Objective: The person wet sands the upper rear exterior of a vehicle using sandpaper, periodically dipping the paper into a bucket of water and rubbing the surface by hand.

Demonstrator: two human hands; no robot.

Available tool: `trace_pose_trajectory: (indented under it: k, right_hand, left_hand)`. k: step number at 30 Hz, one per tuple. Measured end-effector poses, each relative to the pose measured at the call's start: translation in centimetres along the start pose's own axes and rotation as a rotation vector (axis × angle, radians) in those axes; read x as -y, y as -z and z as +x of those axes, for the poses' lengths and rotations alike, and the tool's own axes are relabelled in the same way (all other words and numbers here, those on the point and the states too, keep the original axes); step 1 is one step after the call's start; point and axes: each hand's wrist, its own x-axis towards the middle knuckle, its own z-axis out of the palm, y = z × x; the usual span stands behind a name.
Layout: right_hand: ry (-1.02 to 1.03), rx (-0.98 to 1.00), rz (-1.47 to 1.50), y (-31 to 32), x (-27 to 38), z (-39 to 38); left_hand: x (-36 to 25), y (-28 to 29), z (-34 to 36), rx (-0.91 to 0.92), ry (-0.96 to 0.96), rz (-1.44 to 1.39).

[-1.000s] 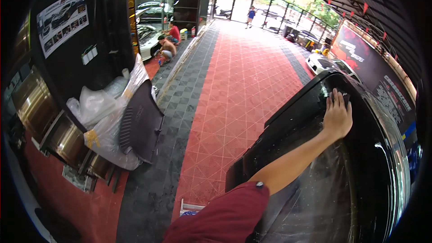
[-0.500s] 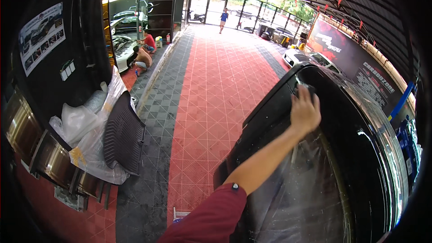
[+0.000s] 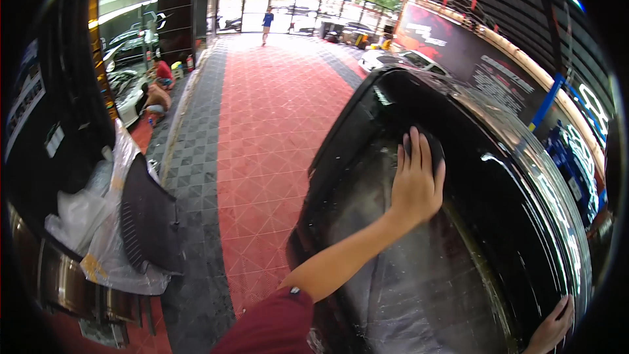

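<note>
My left hand reaches forward from a dark red sleeve and presses a black pad onto the vehicle. The fingers lie stretched over the pad, whose exact kind I cannot make out. Beneath it is the glossy black body of the vehicle, beside a hazy, streaked glass pane. My right hand shows at the lower right, resting on the vehicle's curved, shiny side with fingers extended and nothing visible in them.
At left, a dark ribbed mat leans with clear plastic wrap. Red and grey tiles cover the floor. Two people crouch by a white car; another person stands far off. A blue post rises at right.
My left hand has moved nearer along the vehicle with the black pad. The view has swung right, and my right hand has come into sight at the lower right.
</note>
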Motion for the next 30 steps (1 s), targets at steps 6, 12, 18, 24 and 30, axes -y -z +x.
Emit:
trace_pose_trajectory:
  k: [6,12,18,24,30]
  right_hand:
    - [-0.105,0.228,0.173,-2.7,-0.2,-0.3]
    - [-0.169,0.179,0.082,-1.1,-0.5,-0.1]
    - [-0.145,0.174,0.153,-1.7,-0.1,-0.3]
    - [-0.126,0.139,0.159,-2.1,-0.1,-0.2]
    - [-0.147,0.155,0.183,-2.7,-1.0,-0.4]
  left_hand:
    - [6.2,1.8,5.6,-0.016,0.138,-0.004]
    - [-3.7,2.3,-0.6,0.079,0.028,-0.325]
    - [3.4,2.2,4.0,0.040,0.034,-0.074]
    - [-7.7,3.6,-2.4,0.134,0.041,-0.297]
    - [-7.1,4.8,-1.5,0.261,0.080,-0.305]
